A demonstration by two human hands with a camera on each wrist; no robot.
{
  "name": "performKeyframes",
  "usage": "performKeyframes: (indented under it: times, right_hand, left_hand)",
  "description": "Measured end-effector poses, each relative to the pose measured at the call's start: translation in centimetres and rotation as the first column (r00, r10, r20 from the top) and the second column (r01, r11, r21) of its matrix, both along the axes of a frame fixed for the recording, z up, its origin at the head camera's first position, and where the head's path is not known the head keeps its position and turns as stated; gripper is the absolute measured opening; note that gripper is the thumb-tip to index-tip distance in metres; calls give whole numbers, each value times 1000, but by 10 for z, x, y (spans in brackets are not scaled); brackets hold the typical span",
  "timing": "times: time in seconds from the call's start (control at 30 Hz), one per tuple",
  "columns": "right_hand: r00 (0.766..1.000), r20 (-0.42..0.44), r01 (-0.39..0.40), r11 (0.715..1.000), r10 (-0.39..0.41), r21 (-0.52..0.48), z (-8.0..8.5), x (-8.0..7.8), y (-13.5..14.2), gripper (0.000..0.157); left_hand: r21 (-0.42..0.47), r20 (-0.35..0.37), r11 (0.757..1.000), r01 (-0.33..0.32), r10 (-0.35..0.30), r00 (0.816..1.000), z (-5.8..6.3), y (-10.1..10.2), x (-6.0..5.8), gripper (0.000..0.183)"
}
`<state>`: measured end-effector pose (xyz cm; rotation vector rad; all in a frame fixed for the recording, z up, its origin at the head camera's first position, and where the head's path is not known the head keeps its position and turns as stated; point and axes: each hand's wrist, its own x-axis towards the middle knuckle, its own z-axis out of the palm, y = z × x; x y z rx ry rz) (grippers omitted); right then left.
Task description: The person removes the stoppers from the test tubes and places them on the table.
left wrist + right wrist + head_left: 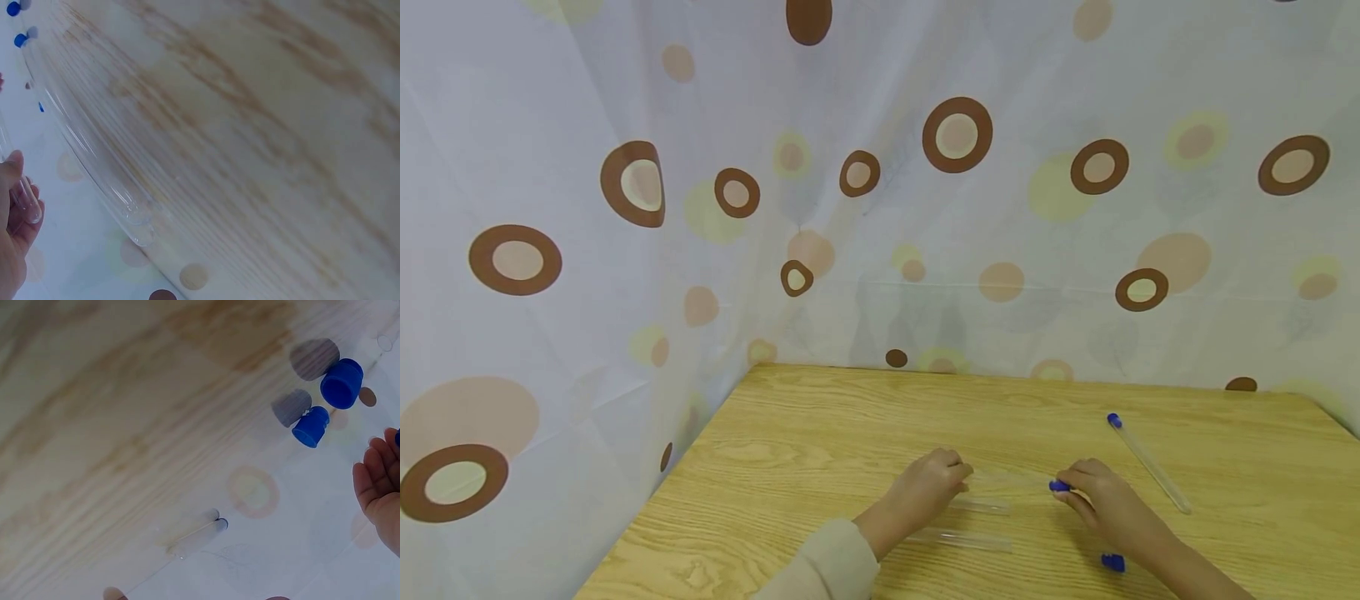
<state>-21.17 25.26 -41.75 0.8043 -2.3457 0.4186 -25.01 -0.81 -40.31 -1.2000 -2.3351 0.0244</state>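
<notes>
My left hand (925, 487) grips a clear test tube (1011, 477) near its rounded end, which pokes out between the fingers in the left wrist view. At the tube's other end, my right hand (1105, 500) pinches a blue cap (1060, 486) between thumb and fingers, right at the tube's mouth. Two more clear tubes (966, 540) lie side by side on the table below the left hand. Loose blue caps (342, 384) rest on the table by the right forearm; the right wrist view shows two of them.
Farther right on the wooden table (820, 417) lies a tube with a blue cap (1150, 467), slanting away from me. A white curtain (880, 225) with brown and yellow circles hangs behind the table and along its left side.
</notes>
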Motion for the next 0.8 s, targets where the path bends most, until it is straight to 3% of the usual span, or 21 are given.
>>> performKeyframes:
  times: [0.43,0.8]
  right_hand:
    - [998,67,13,999,-16,42,4,5,0,19]
    - [1000,19,10,1000,-10,19,4,4,-1,20]
  left_hand:
    - [11,11,1000,5,-5,1000,3,-1,4,17]
    - [13,5,1000,-2,2,1000,3,-2,5,18]
